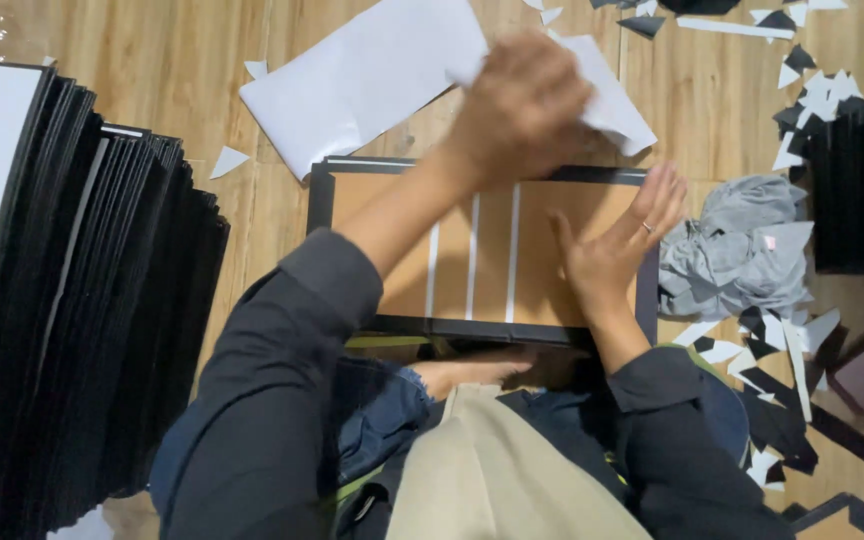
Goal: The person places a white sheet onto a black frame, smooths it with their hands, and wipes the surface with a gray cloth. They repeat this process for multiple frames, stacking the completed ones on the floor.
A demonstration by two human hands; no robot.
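Observation:
A brown board with black edges and three white strips [482,262] lies on the wooden floor in front of me. My right hand [612,245] presses flat on its right part, fingers spread, a ring on one finger. My left hand [520,105] is raised over the board's far edge, blurred, gripping a crumpled piece of white paper [612,105]. A large white sheet [367,80] lies on the floor just behind that hand.
A tall stack of black boards [82,320] stands at the left. A grey cloth [737,250] lies right of the board. Black and white paper scraps [782,390] litter the floor at right, beside another black stack [857,190].

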